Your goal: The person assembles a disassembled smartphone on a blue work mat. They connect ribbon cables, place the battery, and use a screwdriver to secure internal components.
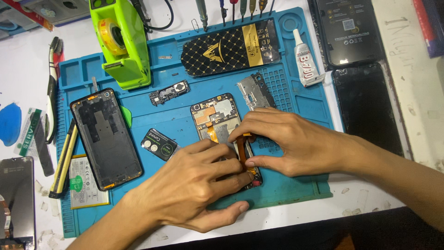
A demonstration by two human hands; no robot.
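Blue mat (296, 99): orange flex cable (241, 150) inside right hand (286, 146) pinch grip, left hand (194, 185) alongside.

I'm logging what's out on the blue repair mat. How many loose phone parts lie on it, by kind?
Opened phone under the hands: 1
Back cover: 1
Black plastic frame piece: 1
Silver metal shield: 1
Total: 4

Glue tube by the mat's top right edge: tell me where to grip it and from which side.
Grip the glue tube across its flat white body, coming from above. It lies flat, nozzle pointing away, so its long sides are exposed; the body is wider and steadier than the thin nozzle.
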